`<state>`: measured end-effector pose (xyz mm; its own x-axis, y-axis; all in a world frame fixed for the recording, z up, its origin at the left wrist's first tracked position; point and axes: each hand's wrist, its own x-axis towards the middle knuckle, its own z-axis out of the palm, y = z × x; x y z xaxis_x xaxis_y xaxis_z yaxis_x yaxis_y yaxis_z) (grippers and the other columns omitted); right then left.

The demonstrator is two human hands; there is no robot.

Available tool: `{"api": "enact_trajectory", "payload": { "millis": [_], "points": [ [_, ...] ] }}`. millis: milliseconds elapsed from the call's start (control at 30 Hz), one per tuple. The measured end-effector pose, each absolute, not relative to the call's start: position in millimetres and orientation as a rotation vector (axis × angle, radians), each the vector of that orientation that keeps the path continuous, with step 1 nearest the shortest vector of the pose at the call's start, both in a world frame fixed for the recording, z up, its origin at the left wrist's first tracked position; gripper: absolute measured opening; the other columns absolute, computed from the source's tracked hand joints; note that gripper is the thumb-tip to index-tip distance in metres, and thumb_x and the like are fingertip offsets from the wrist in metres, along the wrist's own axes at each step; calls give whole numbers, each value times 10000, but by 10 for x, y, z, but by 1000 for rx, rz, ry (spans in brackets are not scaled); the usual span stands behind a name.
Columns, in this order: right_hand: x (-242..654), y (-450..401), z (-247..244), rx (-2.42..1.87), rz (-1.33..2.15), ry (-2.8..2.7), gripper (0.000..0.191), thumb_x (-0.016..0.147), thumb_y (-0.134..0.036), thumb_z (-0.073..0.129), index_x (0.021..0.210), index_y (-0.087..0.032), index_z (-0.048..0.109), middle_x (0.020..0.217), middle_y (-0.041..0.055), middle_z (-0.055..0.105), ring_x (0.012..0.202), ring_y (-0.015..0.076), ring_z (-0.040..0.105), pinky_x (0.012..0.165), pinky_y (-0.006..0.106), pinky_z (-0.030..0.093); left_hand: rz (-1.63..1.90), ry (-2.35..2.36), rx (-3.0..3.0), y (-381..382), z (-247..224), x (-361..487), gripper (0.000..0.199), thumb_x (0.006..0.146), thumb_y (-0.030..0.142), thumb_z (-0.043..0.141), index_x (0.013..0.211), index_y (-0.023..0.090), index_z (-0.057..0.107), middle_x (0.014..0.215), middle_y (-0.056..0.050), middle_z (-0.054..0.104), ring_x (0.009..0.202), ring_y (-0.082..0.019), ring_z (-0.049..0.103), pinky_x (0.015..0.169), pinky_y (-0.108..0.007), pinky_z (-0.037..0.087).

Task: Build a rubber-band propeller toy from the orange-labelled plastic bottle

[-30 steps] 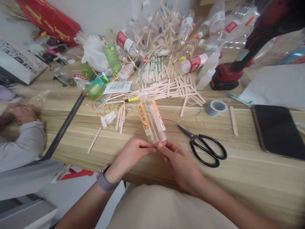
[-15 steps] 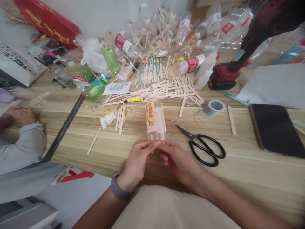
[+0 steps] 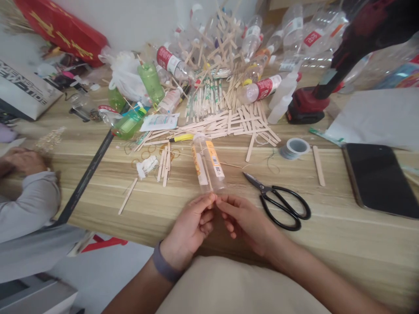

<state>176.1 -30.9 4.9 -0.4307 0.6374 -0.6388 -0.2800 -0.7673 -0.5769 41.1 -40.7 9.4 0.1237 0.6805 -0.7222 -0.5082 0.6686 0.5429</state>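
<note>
A clear plastic bottle [image 3: 218,176] with an orange and white label lies on the wooden table, its base towards me. Along it runs a thin wooden stick [image 3: 209,179], its near end meeting my fingertips. My left hand [image 3: 193,220], with a grey band on the wrist, is closed in a pinch on that end. Right beside it, my right hand [image 3: 244,218] pinches with thumb and forefinger; what lies between them is hidden. Black-handled scissors [image 3: 278,200] rest to the right of my right hand.
Wooden craft sticks [image 3: 229,122] are heaped behind the bottle, with empty bottles [image 3: 170,61] beyond. A tape roll [image 3: 294,149], a phone [image 3: 379,179] and a red-and-black power tool [image 3: 309,102] stand or lie to the right. Another person's sleeve [image 3: 41,194] is at the left.
The bottle has turned about its length, so a different side of the label shows, and its top leans further left. My hands stay close together in front of its base.
</note>
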Motion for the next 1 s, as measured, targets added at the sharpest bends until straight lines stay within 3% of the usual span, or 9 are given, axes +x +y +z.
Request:
{"api": "enact_trajectory", "payload": {
  "millis": [333,567,833,1000],
  "points": [
    [1717,-244,43,-1212,2217,-558,279,607,-283,789,524,-151,557,364,-105,371,323,5,218,357,196,85,818,1086,-23,-442,215,396,424,570,292,882,812,152,563,616,101,379,431,11,188,401,-144,87],
    [1700,-317,64,-1176,2123,-413,295,623,-324,751,554,-166,512,432,-96,424,369,9,209,367,187,114,762,1068,33,-457,248,400,375,627,306,850,843,147,588,699,52,471,475,-5,303,404,-143,128],
    [1751,-400,138,-1032,2102,-284,475,628,-438,737,604,-227,313,419,-157,170,373,38,61,356,168,167,833,1085,-47,-479,215,414,229,709,197,777,790,133,572,712,47,500,434,9,293,367,-124,162],
    [1838,-406,90,-1037,2235,-449,361,644,-497,642,596,-238,396,387,-151,169,321,42,74,321,194,122,845,1023,-88,-507,252,403,178,732,182,754,785,117,597,712,34,511,460,1,340,386,-119,231]
  ]
}}
